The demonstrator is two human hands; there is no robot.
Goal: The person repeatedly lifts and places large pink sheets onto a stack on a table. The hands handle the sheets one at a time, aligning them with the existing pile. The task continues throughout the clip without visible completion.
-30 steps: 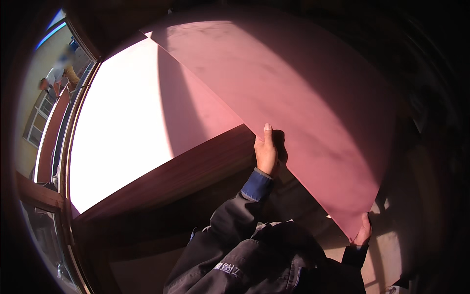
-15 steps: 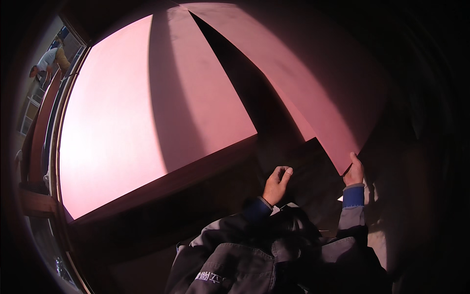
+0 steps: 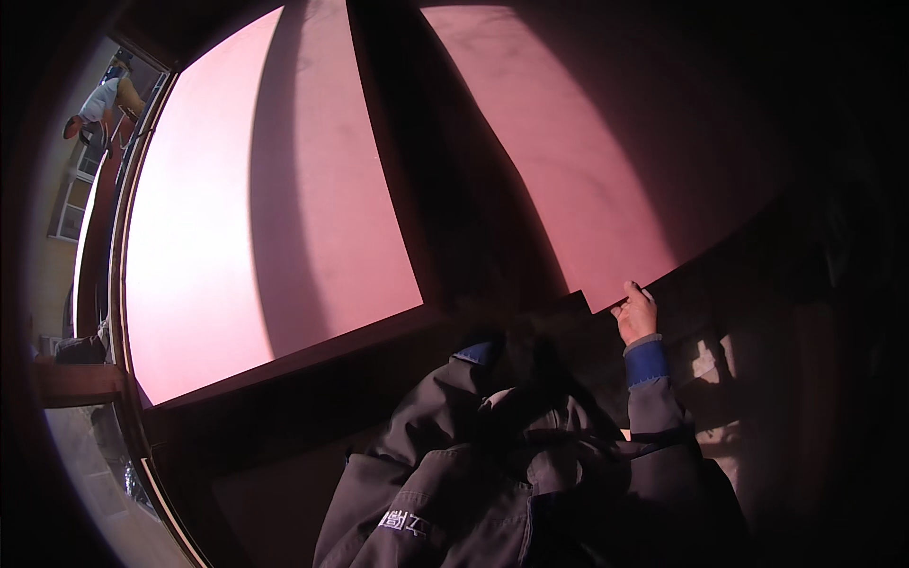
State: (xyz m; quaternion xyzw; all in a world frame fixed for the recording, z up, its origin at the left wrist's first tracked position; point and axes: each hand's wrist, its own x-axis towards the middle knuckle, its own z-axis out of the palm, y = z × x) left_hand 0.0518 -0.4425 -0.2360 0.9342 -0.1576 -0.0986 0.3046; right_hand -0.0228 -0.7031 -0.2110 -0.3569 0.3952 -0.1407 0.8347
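My right hand (image 3: 636,315) is at the near edge of a large pink sheet (image 3: 568,170), by its left corner, fingers bent against the edge. Left of it, beyond a dark gap, a second pink stack of sheets (image 3: 331,189) lies flat, crossed by a band of shadow. My left forearm reaches toward the gap and ends in a blue cuff (image 3: 475,353). Deep shade swallows the left hand past that cuff, so its fingers cannot be made out.
Along the left side runs a window frame (image 3: 121,256). Through it a person (image 3: 99,99) in a light top bends over beside a long reddish board. Sunlit patches (image 3: 705,364) fall right of my right forearm, and much of the right side is dark.
The right-hand sheet has swung left and its near edge now lies lower over the stack beneath. My right hand moved left with it. My left hand slipped from sunlight into shadow.
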